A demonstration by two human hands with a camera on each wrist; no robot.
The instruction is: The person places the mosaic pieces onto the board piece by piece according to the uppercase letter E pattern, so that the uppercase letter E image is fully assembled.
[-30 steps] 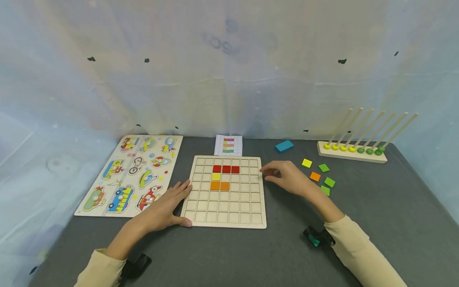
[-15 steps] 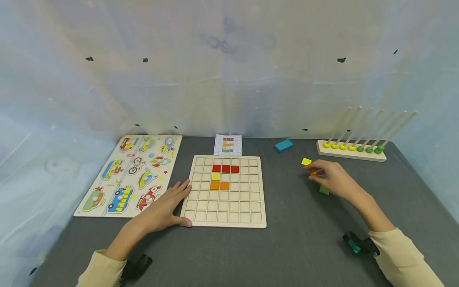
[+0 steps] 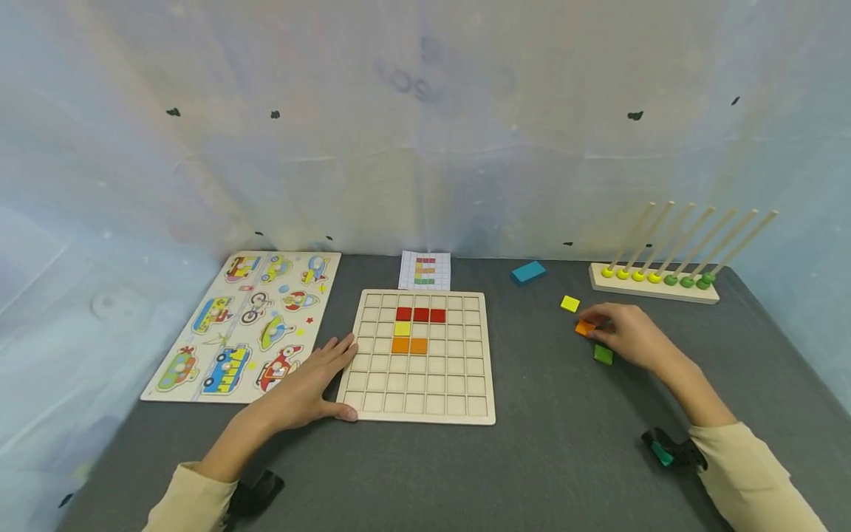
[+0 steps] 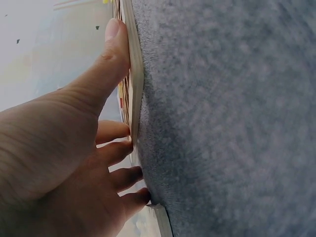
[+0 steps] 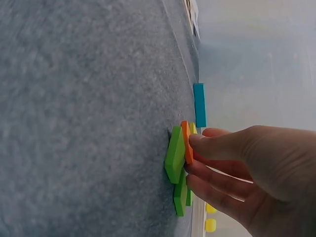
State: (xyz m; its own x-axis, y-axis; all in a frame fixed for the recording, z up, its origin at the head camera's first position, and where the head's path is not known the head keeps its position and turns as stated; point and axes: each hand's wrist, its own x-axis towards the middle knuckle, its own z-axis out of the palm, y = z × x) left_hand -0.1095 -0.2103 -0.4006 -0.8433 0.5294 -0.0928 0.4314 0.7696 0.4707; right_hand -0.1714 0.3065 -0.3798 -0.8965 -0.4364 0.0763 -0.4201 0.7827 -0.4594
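Right of the grid board [image 3: 432, 384], my right hand [image 3: 628, 334] pinches the orange tile [image 3: 584, 328]!
My left hand [image 3: 309, 383] lies spread wide along the grid board's left edge, presumably steadying it.

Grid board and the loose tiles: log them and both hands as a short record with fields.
Left hand: rests at the left edge of the grid board
Right hand: pinches the loose orange tile
On the board: three red tiles, one yellow tile, two orange tiles
Also loose: another yellow tile, green tiles
At the board's far edge: pattern card
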